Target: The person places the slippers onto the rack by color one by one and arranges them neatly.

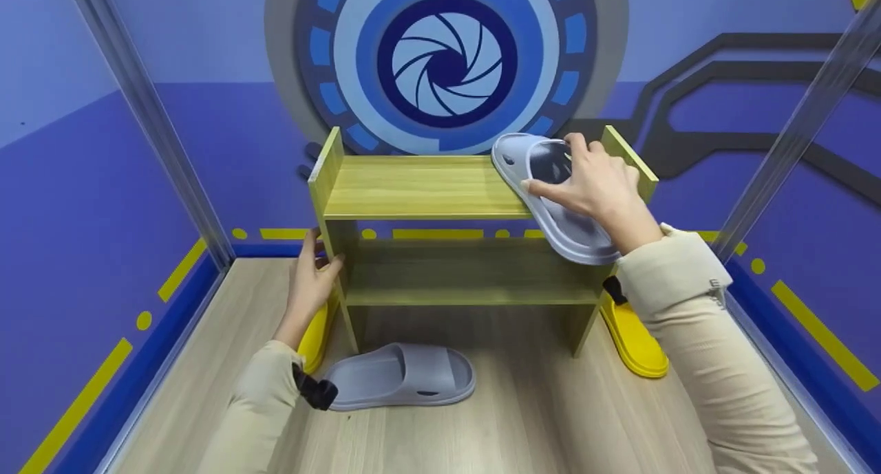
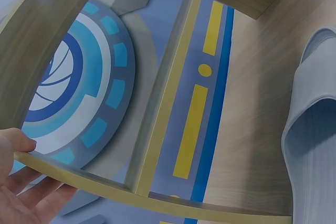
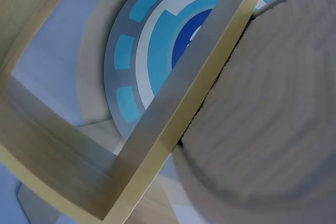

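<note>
My right hand (image 1: 606, 185) grips a grey slide slipper (image 1: 519, 147) across its width, thumb on the near left edge. That slipper tilts over the right end of the top board of a small wooden shoe rack (image 1: 413, 185). In the right wrist view a ribbed grey surface of the slipper (image 3: 262, 98) fills the right side, close to the rack's board. Lower down, my left hand (image 1: 313, 281) holds the rack's left side panel, with thumb and fingers around its edge in the left wrist view. Another grey slipper (image 1: 437, 371) lies on the floor before the rack.
One yellow slipper (image 1: 316, 336) is on the floor beside the rack's left side, partly behind my left arm. Another yellow slipper (image 1: 637, 343) lies by the right side. Behind the rack stands a blue and purple wall (image 1: 227, 151) with a round printed emblem.
</note>
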A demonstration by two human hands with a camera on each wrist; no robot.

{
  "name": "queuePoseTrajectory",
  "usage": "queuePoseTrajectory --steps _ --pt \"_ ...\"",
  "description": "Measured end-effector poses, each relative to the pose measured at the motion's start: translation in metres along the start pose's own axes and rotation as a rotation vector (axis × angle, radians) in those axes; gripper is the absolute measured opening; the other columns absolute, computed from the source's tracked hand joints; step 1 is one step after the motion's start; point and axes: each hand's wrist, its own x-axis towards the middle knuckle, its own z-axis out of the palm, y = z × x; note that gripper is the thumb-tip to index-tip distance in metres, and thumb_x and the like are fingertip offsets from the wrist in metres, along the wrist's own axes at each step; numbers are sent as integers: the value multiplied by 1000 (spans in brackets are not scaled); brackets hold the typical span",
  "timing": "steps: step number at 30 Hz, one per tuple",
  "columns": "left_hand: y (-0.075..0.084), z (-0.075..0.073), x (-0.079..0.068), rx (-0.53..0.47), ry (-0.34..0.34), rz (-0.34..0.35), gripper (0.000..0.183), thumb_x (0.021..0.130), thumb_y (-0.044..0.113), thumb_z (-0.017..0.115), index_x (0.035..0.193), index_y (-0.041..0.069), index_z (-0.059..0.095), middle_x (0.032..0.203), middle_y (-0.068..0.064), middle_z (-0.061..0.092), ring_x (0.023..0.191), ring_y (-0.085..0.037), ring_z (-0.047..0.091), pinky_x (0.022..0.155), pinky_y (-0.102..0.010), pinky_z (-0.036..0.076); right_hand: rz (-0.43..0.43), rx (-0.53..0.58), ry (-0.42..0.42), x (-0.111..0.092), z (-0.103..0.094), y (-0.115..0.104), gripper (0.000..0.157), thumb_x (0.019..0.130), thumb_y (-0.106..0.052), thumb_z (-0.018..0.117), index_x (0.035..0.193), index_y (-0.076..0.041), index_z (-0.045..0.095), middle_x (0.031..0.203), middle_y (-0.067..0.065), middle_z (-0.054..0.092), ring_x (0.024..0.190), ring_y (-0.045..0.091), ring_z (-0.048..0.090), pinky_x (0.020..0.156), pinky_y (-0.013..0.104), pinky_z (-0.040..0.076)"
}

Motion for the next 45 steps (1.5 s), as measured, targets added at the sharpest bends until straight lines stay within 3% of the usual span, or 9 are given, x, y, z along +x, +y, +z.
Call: queuePoseTrajectory --steps 12,25,45 --pt "0 1 0 26 12 15 54 84 6 56 132 2 31 113 -23 49 100 -31 50 83 -41 41 50 -36 84 15 13 -15 96 64 -74 49 128 -5 32 110 23 42 89 45 47 68 53 36" --pt "1 0 -2 31 18 36 50 83 7 57 128 3 36 107 -21 52 95 -33 54 77 -41 44 97 -24 102 30 21 -24 94 67 -70 50 132 -5 29 116 24 41 95 46 46 71 54 35" --pt "0 0 -2 36 6 26 52 83 6 56 130 3 33 114 -21 49 100 -31 51 83 -40 41 114 0 117 38 25 -26 94 68 -68 51 134 -6 28 118 23 40 96 45 46 73 54 34"
